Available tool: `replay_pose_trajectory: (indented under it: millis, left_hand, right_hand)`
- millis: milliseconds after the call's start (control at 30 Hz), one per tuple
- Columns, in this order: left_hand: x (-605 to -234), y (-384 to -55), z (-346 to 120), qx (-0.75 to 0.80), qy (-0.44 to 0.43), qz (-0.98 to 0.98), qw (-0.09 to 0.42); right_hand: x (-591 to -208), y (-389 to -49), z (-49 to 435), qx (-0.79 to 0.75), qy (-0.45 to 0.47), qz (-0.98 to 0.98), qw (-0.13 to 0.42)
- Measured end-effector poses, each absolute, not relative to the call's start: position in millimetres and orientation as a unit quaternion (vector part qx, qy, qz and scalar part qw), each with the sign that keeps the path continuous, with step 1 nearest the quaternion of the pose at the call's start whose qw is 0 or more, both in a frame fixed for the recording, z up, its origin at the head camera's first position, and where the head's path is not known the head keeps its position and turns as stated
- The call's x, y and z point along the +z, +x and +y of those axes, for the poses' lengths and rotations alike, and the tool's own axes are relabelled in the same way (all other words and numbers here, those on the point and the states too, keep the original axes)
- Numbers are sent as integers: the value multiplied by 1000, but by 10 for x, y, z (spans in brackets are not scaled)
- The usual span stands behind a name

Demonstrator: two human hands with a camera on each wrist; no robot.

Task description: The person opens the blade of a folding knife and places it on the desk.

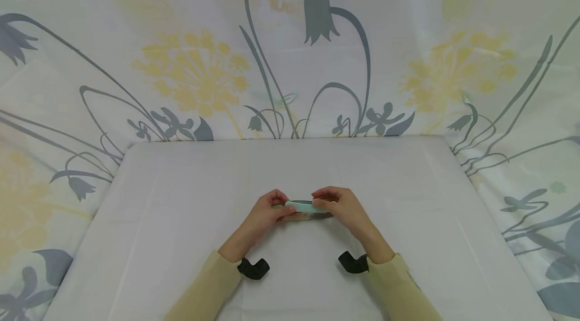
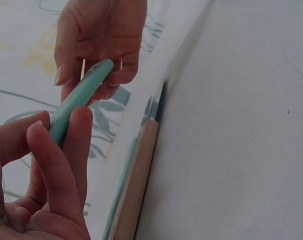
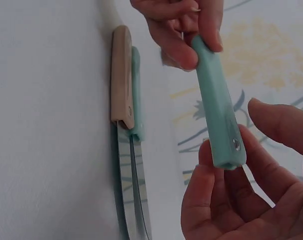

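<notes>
A mint-green folding knife (image 1: 302, 207) (image 3: 219, 110) is held above the table, a rivet near one end; no blade shows out of its handle. My left hand (image 1: 271, 209) (image 2: 46, 170) pinches its other end between thumb and fingers. Beside the riveted end is my right hand (image 1: 346, 209) (image 3: 251, 200), fingers loosely bent behind the handle and thumb apart from it; whether its fingertips touch the handle I cannot tell. Below, on the table, lie a beige-handled knife (image 3: 122, 75) (image 2: 138, 185) and a second mint-green knife (image 3: 136, 90), side by side, blades out.
The white-covered table (image 1: 195, 175) stretches around the hands. A flower-printed curtain (image 1: 281, 59) rises behind its back edge and at both sides. Black curved pieces (image 1: 255, 268) sit at the wrists, by the pale yellow sleeves (image 1: 206, 283).
</notes>
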State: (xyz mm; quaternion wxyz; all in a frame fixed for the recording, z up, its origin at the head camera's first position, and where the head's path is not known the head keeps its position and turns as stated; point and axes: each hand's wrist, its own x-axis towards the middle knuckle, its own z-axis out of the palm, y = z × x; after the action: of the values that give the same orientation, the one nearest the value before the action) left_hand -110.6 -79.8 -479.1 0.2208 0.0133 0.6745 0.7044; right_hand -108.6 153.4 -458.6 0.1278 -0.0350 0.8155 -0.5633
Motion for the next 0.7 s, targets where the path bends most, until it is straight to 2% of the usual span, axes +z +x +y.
replay_pose_trajectory:
  millis: [400, 700]
  left_hand:
    - [-4825, -1031, -760, 708, 36, 666, 232]
    - [-4807, -1029, -738, 711, 43, 661, 236]
  right_hand:
    - [-4695, -1064, 1378, -578, -62, 796, 167]
    - [-4589, -1011, 1301, -589, -27, 794, 145]
